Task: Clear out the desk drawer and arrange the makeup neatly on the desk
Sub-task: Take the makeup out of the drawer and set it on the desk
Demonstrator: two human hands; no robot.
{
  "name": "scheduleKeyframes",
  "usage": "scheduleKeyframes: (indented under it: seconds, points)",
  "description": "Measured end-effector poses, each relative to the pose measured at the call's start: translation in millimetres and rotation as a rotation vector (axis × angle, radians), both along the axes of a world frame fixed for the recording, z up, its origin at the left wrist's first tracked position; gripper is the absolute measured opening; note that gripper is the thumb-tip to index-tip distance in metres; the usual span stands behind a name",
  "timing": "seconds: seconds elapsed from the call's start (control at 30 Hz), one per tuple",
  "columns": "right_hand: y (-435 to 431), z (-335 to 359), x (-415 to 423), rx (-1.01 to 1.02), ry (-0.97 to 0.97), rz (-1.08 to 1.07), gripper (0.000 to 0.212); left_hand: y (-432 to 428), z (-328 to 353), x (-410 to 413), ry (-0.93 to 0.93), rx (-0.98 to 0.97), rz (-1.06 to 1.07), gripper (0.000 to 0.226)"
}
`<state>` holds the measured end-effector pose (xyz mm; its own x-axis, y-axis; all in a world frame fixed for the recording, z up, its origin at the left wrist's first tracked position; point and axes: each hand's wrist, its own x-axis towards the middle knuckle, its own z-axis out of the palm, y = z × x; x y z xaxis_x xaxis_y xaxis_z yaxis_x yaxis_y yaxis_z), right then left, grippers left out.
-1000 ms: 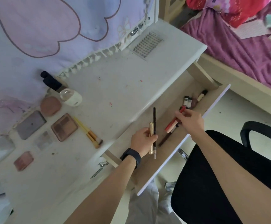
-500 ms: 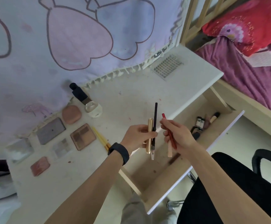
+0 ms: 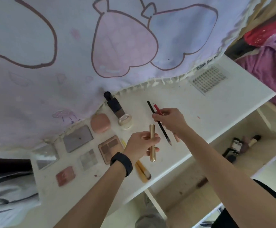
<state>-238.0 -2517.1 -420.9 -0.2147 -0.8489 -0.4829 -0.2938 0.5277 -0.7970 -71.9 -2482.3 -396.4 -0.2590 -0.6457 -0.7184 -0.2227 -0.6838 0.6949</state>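
Observation:
My left hand [image 3: 140, 143] grips a gold tube [image 3: 152, 142] upright above the white desk [image 3: 191, 102]. Just to its right, my right hand [image 3: 170, 120] holds a black pencil [image 3: 162, 129] and a red pencil [image 3: 157, 109] together over the desk top. The open drawer [image 3: 232, 170] lies at the lower right, with a few dark makeup items [image 3: 234, 148] and a brush [image 3: 254, 139] near its far end. Several palettes [image 3: 110, 148] and a pink compact [image 3: 99, 122] lie in rows on the desk's left part.
A dark bottle [image 3: 113, 103] and a small round jar [image 3: 125, 121] stand by the hanging cloth [image 3: 101, 46]. Yellow-handled brushes [image 3: 142, 171] lie near the desk's front edge. A vent grille [image 3: 208, 80] sits at the back right. A bed with purple bedding [image 3: 269, 68] is at right.
Both hands rose from the drawer to above the desk. The black pencil passed from my left hand to my right, which also carries the red pencil. The view tilted up and left.

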Motion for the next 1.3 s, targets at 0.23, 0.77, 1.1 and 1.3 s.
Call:
scheduleKeyframes:
  seconds: [0.23, 0.77, 1.1, 1.3]
  points:
    - [-78, -11, 61, -0.056, 0.267, 0.198, 0.018, -2, -3, 41, -0.016, 0.006, 0.054, 0.022]
    - [-54, 1, 41, -0.186, 0.049, 0.037, 0.041, 1, 1, 25, 0.058, -0.010, 0.097, 0.021]
    - [106, 15, -16, -0.040, -0.264, 0.027, 0.021, 6, 0, -24, -0.047, -0.139, 0.212, 0.018]
    - [104, 3, -11, -0.096, -0.127, -0.074, 0.011, 7, -4, -33, -0.263, -0.337, 0.087, 0.027]
